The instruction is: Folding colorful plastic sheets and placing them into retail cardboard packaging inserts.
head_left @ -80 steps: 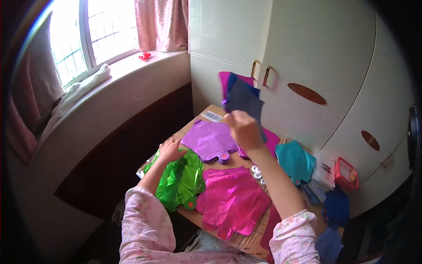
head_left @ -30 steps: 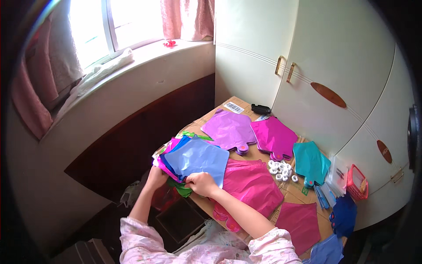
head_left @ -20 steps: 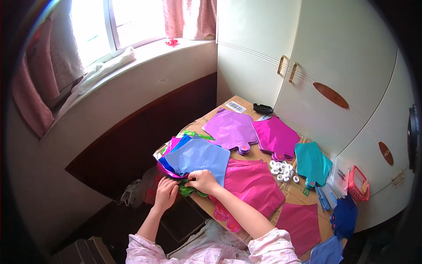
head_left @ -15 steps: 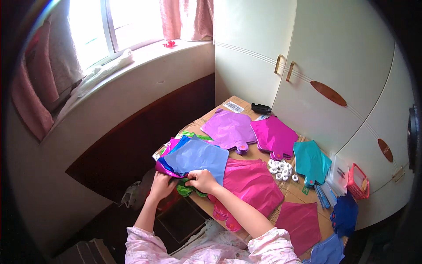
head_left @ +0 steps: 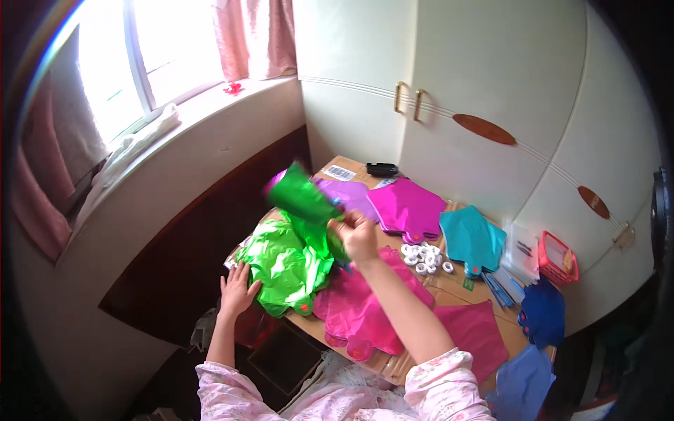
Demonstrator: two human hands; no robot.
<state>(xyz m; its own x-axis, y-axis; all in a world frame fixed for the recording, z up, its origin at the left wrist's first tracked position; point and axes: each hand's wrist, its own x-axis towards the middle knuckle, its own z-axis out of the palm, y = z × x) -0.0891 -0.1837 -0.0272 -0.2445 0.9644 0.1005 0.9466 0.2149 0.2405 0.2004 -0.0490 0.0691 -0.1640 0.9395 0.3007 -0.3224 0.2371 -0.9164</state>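
Note:
My right hand (head_left: 357, 237) is raised over the cardboard work surface (head_left: 449, 281), fingers pinched on a stack of flat foil balloons (head_left: 303, 198). A green face shows on this blurred stack, with purple at its far left edge. Beneath lies a crumpled pile of bright green foil balloons (head_left: 284, 266), an orange-red dot on its near tab. At that pile's left edge rests my left hand (head_left: 237, 289), open, fingers spread and holding nothing. Pink foil balloons (head_left: 365, 309) lie to the right, partly under my right forearm.
Purple (head_left: 351, 196), magenta (head_left: 407, 207), teal (head_left: 472, 238), dark blue (head_left: 543, 313) and light blue (head_left: 523, 382) foil stacks lie around. White rings (head_left: 421, 256) are heaped mid-surface. A red basket (head_left: 558, 259) stands right. A black object (head_left: 382, 169) sits near the cabinet (head_left: 491, 63).
The foil stack with a blue top has been lifted and turned in my right hand, uncovering the green pile. My left hand has let go and opened. The view has shifted right.

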